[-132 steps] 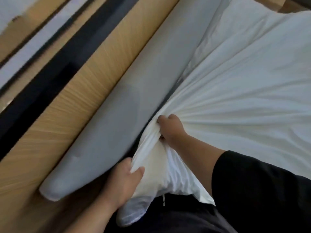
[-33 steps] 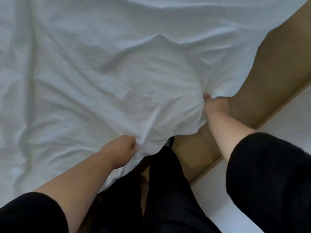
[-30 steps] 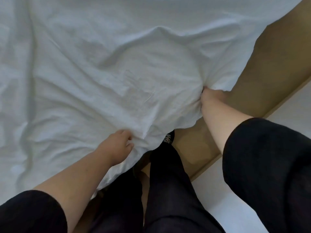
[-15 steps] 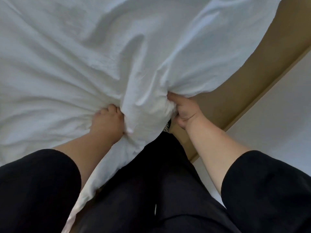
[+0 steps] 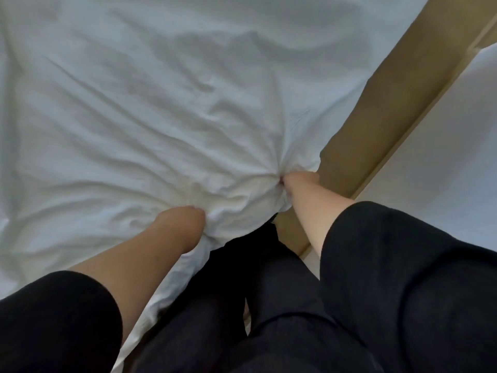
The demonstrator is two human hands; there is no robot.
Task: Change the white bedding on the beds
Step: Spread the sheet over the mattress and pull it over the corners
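White bedding bunches at its near corner, gripped between left hand and right hand.

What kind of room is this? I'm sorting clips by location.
Most likely a bedroom, perhaps a hotel's: a crumpled white cotton bed sheet fills the view, a tan wooden bed frame edge runs beside it, and the left hand and right hand grip the sheet's corner.

white sheet: matt creased cloth | bed frame: smooth tan wood
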